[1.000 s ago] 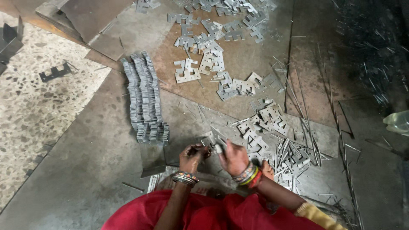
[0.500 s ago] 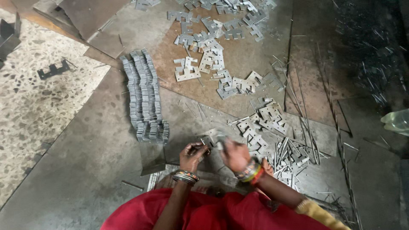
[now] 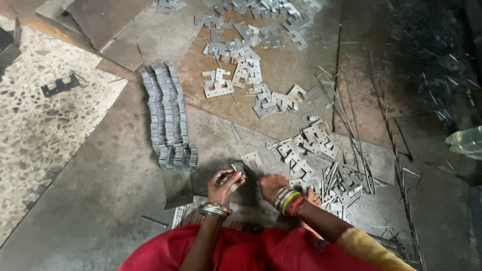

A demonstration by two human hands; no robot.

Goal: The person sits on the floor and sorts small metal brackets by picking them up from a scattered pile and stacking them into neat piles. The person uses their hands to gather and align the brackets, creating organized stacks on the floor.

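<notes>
Left hand [image 3: 224, 183] pinches a small stamped metal plate [image 3: 238, 170], long axis up-left; right hand [image 3: 271, 184] rests curled on sheet-metal floor [image 3: 100, 200].

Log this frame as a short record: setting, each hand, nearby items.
setting: floor of metal sheets beside speckled stone floor
left hand: left hand grips a small flat metal plate
right hand: right hand, bangles at the wrist, palm down on the sheet; whether it holds anything cannot be told
stacked: neat rows of stamped plates
loose: scattered notched plates; thin metal rods
clothing: red garment
</notes>
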